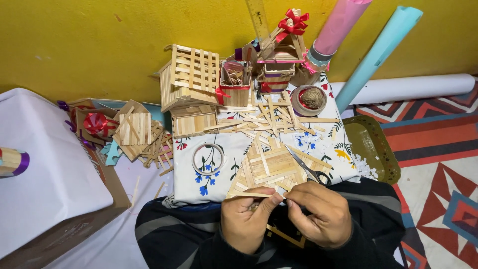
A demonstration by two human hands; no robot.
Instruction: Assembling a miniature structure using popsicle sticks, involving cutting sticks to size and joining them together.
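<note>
My left hand and my right hand meet over my lap and together pinch a thin wooden craft stick held level between them. Just beyond my fingers lies a flat triangular panel of glued sticks on a small flower-printed table. A pair of scissors rests on the panel's right side, close to my right hand.
Loose sticks, a tape ring, a twine spool, stick-built crates and a little house with a red bow crowd the table. A green tray lies right, paper rolls lean on the yellow wall, a white-covered box sits left.
</note>
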